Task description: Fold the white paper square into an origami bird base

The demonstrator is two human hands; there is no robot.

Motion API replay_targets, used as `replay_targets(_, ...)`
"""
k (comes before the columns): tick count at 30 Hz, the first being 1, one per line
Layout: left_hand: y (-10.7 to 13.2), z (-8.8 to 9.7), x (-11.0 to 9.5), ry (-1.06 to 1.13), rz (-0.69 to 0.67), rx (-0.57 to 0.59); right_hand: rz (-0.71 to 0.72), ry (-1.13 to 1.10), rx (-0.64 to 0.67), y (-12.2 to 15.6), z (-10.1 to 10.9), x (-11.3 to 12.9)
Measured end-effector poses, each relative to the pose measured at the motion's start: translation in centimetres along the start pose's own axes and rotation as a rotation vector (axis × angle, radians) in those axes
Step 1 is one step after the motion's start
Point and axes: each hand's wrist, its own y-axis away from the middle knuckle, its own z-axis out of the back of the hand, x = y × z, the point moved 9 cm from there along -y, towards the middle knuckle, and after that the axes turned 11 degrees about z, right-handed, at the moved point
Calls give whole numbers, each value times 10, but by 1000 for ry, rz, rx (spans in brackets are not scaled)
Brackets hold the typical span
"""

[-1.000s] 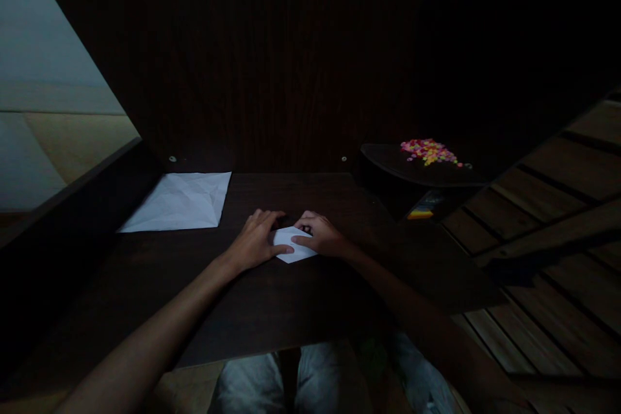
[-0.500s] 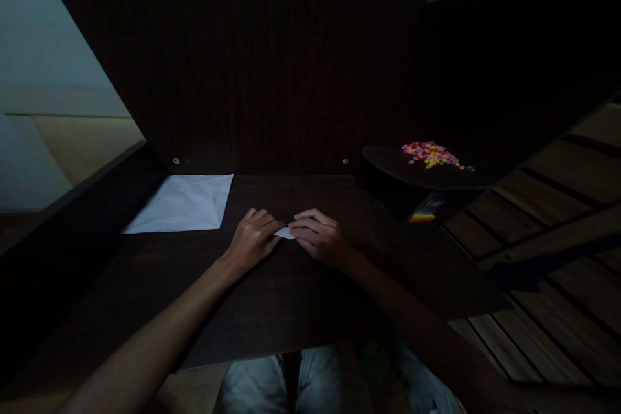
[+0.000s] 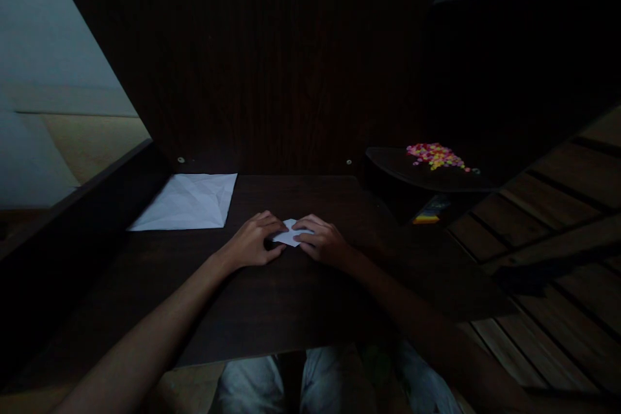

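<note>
A small folded white paper (image 3: 290,235) lies on the dark wooden desk (image 3: 272,304), near its middle. My left hand (image 3: 252,242) pinches the paper's left side with curled fingers. My right hand (image 3: 323,242) grips its right side, fingers bent over the top edge. Only a small white patch shows between the two hands. A larger creased white sheet (image 3: 187,210) lies flat at the desk's far left, away from both hands.
A dark wooden back panel (image 3: 252,58) rises behind the desk. To the right, a rounded dark shelf (image 3: 427,174) carries a heap of small colourful beads (image 3: 435,154); a coloured block (image 3: 425,218) sits below it. Wooden floor planks (image 3: 557,259) lie at right.
The small paper has been folded smaller and moved slightly away from me; a second ago it lay as a wider piece under both hands. Both hands have closed in on it.
</note>
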Motion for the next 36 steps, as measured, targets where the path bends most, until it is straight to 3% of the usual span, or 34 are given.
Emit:
replay_targets(5, 1, -2, 0, 40, -14, 35, -2, -86, -46, 0, 2, -1)
replay_targets(10, 0, -5, 3, 51, -8, 46, -16, -169, -8, 3, 0, -6)
replay_targets(18, -3, -3, 8, 157, 41, 56, -104, -253, -22, 3, 10, -26)
replay_targets(27, -8, -5, 17, 232, 103, 37, -397, -327, -27, 19, 1, -62)
replay_targets(36, -10, -10, 12, 139, 116, -1, -490, -460, -23, 20, -5, -69)
